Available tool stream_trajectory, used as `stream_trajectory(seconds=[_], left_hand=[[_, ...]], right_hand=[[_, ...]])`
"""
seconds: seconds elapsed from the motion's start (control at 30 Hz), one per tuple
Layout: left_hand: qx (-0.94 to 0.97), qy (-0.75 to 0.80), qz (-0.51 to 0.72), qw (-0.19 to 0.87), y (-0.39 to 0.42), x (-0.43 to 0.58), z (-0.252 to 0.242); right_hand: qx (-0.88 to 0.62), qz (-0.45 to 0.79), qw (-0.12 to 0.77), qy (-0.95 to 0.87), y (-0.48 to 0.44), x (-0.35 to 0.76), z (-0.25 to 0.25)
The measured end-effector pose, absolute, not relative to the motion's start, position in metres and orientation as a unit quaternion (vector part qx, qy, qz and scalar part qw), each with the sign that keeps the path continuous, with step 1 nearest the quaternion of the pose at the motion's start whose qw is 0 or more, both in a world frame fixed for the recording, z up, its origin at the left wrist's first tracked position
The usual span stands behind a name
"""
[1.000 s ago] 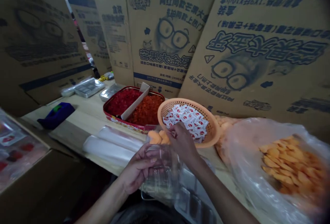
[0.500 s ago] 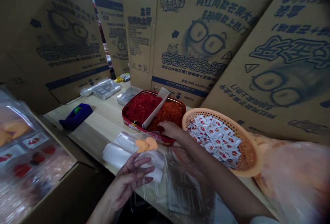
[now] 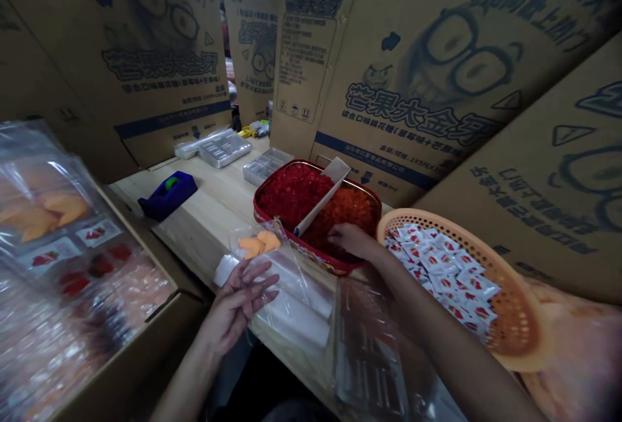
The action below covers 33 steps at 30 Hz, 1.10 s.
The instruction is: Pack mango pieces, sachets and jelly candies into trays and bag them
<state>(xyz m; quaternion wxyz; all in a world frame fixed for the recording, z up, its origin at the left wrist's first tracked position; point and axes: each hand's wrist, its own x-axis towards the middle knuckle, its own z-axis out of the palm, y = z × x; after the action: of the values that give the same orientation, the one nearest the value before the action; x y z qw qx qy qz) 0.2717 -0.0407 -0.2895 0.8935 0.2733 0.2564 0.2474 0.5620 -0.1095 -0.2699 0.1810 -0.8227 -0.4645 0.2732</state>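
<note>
My left hand [image 3: 247,295] is palm up with its fingers apart, bearing a thin clear plastic tray [image 3: 291,273] whose edges are hard to make out. Orange moulded pieces [image 3: 260,244] lie at the tray's far end, just beyond my fingertips. My right hand [image 3: 352,240] reaches into a red tin [image 3: 315,255], its fingers bent together at the orange-red bits [image 3: 357,205] in the right half. Whatever its fingertips pinch is too small to see. A pale divider strip [image 3: 323,198] separates these from dark red bits [image 3: 294,195] on the left.
An orange perforated basket [image 3: 525,331] of small white sachets [image 3: 442,266] stands right of the tin. Clear trays [image 3: 372,351] lie under my right forearm. A blue tape dispenser [image 3: 170,195] sits left; an open carton [image 3: 179,299] of filled packs is nearer. Large cartons [image 3: 413,85] wall the back.
The view has swung left and closer. My left hand and the tray with the orange pieces have moved together, away from the tin. My right hand has lifted slightly within the orange-red bits.
</note>
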Motion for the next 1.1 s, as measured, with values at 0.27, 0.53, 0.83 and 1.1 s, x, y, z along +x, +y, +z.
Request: stream_trajectory(seconds=[0.27,0.53,0.83,1.1], left_hand=[[0.264,0.257,0.287,0.884,-0.031,0.285,-0.287],[0.266,0.262,0.323,0.87,-0.018,0.293,-0.284],[0.252,0.251,0.332,0.873,-0.006,0.303,-0.283],[0.247,0.25,0.332,0.875,-0.002,0.303,-0.285]], right_hand=[[-0.79,0.333,0.362,-0.366,-0.111,0.558,-0.25],[-0.735,0.367,0.49,-0.292,-0.1,0.546,-0.23],[-0.639,0.507,0.419,-0.399,-0.082,0.479,-0.214],[-0.681,0.429,0.389,-0.448,-0.079,0.481,-0.231]])
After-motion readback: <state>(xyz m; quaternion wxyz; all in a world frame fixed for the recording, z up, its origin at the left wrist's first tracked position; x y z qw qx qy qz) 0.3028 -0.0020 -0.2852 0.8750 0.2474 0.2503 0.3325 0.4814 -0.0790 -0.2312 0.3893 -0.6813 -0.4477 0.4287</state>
